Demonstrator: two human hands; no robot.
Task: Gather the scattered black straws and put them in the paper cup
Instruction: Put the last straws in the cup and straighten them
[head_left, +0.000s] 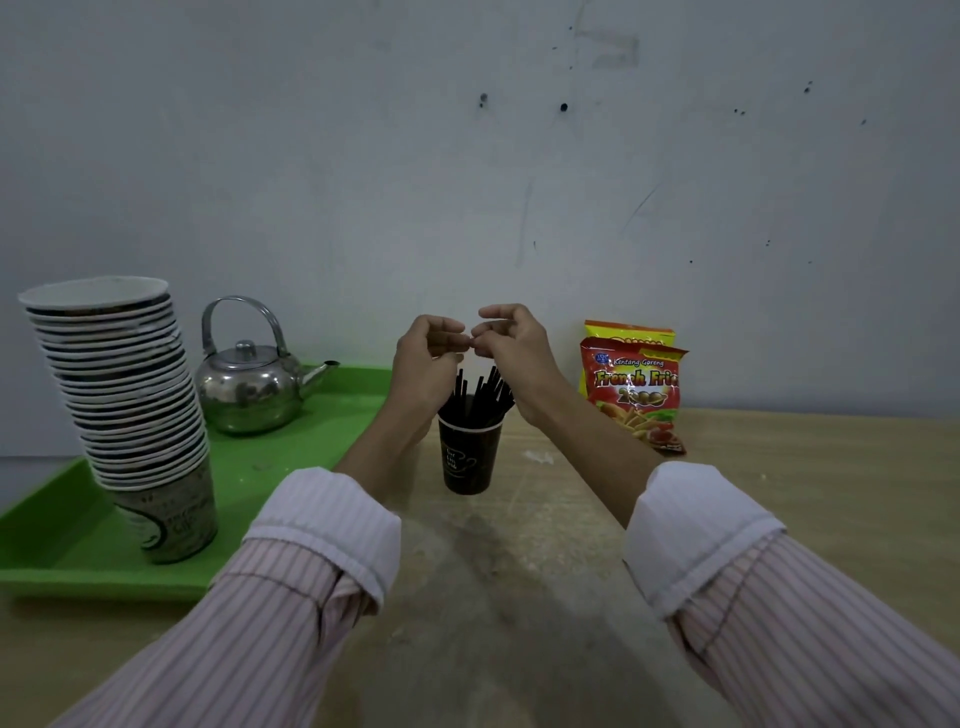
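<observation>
Red snack bag (635, 397): "Kentang Goreng", "French Fries 2000".

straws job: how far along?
Looks nearly done: a bunch of black straws stands in the dark paper cup, and no loose straws show on the table. In hand: nothing visible; the left hand and right hand are raised above the cup, fingertips meeting. Left: apparently nothing, unless straws lie hidden behind the arms or out of frame.

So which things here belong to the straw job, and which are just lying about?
Job: black straws, dark paper cup, left hand, right hand.

Lying about: cup stack, kettle, green tray, snack bags.
</observation>
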